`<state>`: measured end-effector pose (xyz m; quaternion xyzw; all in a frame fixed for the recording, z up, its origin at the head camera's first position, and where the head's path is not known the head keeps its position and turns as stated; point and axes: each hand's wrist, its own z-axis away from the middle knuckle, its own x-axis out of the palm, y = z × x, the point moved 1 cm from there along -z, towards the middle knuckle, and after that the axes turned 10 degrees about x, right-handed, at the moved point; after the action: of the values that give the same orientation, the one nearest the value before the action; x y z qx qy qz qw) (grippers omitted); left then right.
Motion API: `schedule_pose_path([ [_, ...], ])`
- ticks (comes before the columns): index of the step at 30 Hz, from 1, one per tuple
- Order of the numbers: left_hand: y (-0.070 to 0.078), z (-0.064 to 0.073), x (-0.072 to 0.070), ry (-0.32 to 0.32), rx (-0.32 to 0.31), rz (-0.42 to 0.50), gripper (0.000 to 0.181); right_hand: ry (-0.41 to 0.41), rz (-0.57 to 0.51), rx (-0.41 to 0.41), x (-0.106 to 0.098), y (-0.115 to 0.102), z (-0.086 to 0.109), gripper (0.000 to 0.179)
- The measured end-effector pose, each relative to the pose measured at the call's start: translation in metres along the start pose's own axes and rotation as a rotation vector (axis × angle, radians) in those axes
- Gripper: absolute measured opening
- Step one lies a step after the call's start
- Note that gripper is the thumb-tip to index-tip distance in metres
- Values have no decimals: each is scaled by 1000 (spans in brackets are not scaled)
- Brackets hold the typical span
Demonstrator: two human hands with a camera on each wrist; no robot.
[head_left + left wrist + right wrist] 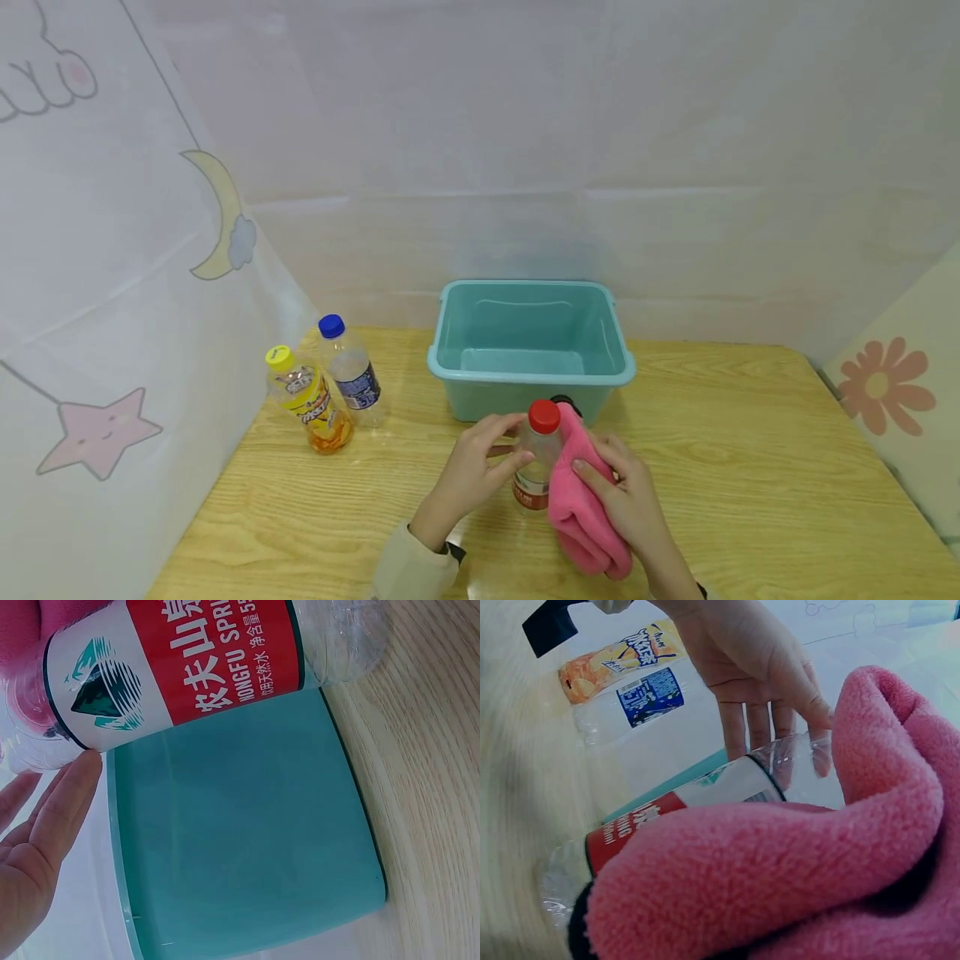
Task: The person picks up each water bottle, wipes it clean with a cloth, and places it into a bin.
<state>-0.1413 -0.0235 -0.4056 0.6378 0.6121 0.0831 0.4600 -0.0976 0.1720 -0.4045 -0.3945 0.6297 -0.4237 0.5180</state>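
Note:
A clear plastic bottle with a red cap and a red-and-white label stands upright on the table, before the teal bin. My left hand is at its upper part; its fingers look nearly straight in the right wrist view, and a fingertip meets the label's edge in the left wrist view. On the bottle's other side my right hand grips a folded pink towel, which lies against the bottle and covers part of it. A fuzzy pile and dark edging show on the towel in the right wrist view.
The teal bin stands just behind the bottle, nothing visible inside. At the table's left are a yellow-capped bottle with some orange contents and a blue-capped bottle. A printed cloth hangs behind the wooden table.

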Motion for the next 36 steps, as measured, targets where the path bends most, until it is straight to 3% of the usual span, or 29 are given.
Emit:
schedule_pose_path([
  [14,1,0,0,-13,-24,20,43,-32,-184,203,9,29,6,31],
  [21,0,1,2,-1,-13,7,42,-48,-208,234,12,39,6,34],
  [29,-2,2,2,10,5,6,44,-89,-207,336,16,49,6,39],
  [36,-2,1,2,19,-7,27,43,-110,-194,329,16,55,5,42],
])
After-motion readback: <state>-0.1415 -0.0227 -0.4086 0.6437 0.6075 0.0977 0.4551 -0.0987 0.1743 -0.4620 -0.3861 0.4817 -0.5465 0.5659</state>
